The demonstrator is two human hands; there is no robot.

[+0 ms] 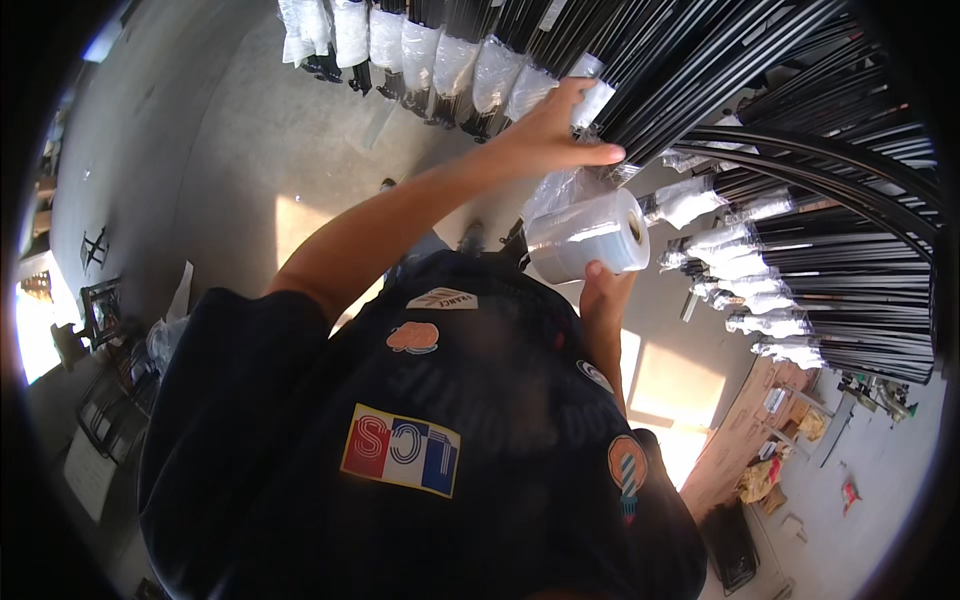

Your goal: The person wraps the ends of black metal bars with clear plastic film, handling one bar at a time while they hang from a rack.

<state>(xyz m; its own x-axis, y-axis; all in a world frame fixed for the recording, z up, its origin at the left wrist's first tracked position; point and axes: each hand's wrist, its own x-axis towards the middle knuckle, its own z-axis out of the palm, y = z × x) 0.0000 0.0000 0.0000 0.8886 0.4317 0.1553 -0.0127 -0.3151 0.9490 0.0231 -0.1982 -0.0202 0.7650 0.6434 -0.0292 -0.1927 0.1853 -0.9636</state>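
To your left you have dark metal frames (128, 368) and a pale sheet (88, 475) lower down. Sunlight falls in a bright patch (680, 385) on the grey floor (240, 160). On your right, curved black strips (820, 145) arch above film-wrapped bundles (765, 270); farther down lies a small red item (850, 497).

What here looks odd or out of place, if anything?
Nothing looks clearly spilled or damaged. Only the black strips at upper right catch the eye: they bow strongly beside straighter black rods, though the wide lens may exaggerate that. The film roll in the right hand looks intact.
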